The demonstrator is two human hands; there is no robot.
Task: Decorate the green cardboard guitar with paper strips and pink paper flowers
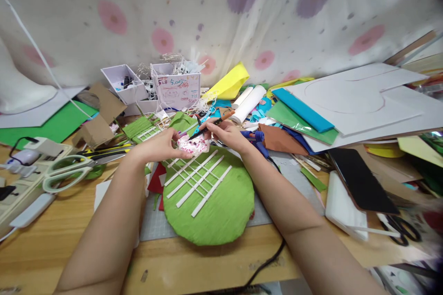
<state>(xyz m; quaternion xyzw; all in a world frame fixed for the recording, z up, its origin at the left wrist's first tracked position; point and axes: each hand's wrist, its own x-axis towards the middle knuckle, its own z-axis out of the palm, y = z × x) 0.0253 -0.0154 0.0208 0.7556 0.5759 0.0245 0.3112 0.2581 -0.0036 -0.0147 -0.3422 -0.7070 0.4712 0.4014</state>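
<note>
My left hand (165,144) is closed on the edge of a small white crumpled piece with pink-red marks (193,144). My right hand (226,135) pinches a slim dark pen-like tool with an orange-brown end (225,116); its tip meets or lies just over the white piece. Below both hands lies a large rounded green piece covered in crinkled paper (221,226), with white strips (211,191) crossing on it. Beside the right wrist rests a blue glue gun (255,138), partly covered by the arm.
Pale-handled scissors (67,173) and a power strip (29,184) lie at left. White boxes (178,87) with wires stand at the back. To the right are a dark phone (363,179), black-handled scissors (403,230) and white boards (360,101). A grey cutting mat (155,226) lies underneath.
</note>
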